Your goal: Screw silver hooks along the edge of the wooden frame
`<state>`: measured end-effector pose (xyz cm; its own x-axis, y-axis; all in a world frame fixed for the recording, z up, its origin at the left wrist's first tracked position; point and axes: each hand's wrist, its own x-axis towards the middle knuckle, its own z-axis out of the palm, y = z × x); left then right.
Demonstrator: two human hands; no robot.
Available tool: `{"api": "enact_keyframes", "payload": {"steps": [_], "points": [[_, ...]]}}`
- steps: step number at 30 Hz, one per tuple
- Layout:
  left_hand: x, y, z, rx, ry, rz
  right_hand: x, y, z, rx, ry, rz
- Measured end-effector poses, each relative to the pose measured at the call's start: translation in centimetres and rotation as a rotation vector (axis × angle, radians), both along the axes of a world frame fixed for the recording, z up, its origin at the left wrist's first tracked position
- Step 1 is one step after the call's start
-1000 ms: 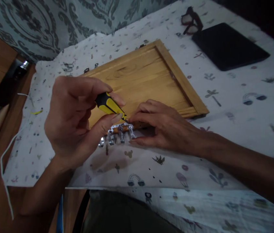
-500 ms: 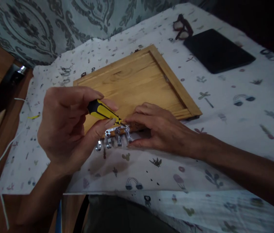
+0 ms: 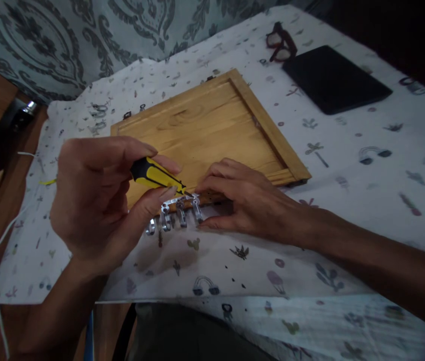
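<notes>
Hand, left (image 3: 92,200): closed on a small screwdriver (image 3: 157,175), thumb below and fingers above the handle, which slants down to the right.
Hand, right (image 3: 240,198): half open, thumb parted from the bent fingers, at the right end of a metal hook rack (image 3: 181,215); I cannot tell whether it presses on the rack or only lies beside it.
Screwdriver tip: too small to make out, at the rack's right end, close to the right fingertips.
Hard to see: the handle's middle lies behind the left thumb; the left end of the rack's bar is hidden too; both forearms run out of view.
Hook rack: shiny, silver, along the near edge of a wooden board (image 3: 197,130); four hooks show, pointing toward the person.
Board: yellowish, grained, with a raised rim, set at an angle; its near left part is behind the left hand.
Cloth (image 3: 250,271): white, printed with small pictures, under the board.
Farther off: a dark tablet (image 3: 334,80) with glasses (image 3: 286,37) just beside it, at the upper right.
</notes>
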<state>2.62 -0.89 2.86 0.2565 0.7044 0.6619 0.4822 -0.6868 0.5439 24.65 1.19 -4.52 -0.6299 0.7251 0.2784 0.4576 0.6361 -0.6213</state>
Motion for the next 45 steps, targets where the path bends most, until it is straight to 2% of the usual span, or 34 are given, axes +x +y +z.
{"api": "enact_keyframes", "payload": {"steps": [8, 13, 17, 20, 21, 23, 26, 31, 37, 45], "points": [[-0.6, 0.6, -0.3, 0.081, 0.081, -0.062, 0.0, 0.1, -0.1, 0.016, 0.008, 0.002], [-0.3, 0.9, 0.0, 0.120, 0.053, -0.107, 0.0, 0.0, -0.1, 0.030, 0.002, 0.003], [0.0, 0.4, 0.1, 0.129, 0.117, -0.042, 0.1, -0.1, -0.1, 0.030, 0.003, -0.002], [0.0, 0.4, 0.0, 0.064, 0.059, 0.023, 0.1, 0.0, 0.0, 0.018, -0.003, -0.003], [0.0, 0.6, 0.0, 0.067, 0.055, 0.005, 0.0, 0.0, 0.0, 0.016, -0.006, -0.002], [-0.2, 1.1, 0.2, 0.179, 0.129, -0.107, 0.0, 0.0, 0.0, 0.022, -0.009, -0.001], [-0.4, 1.5, 0.4, 0.179, 0.237, -0.199, 0.0, 0.0, 0.0, 0.037, -0.022, -0.006], [-1.0, 1.0, 0.0, 0.013, 0.218, -0.089, 0.0, 0.0, 0.0, 0.020, -0.022, -0.004], [-1.7, 1.3, -0.7, 0.098, 0.170, -0.085, -0.1, 0.1, -0.1, 0.033, -0.003, 0.003], [-0.5, 1.1, 0.0, 0.238, 0.174, -0.102, 0.0, -0.1, 0.1, 0.025, -0.012, -0.003]]}}
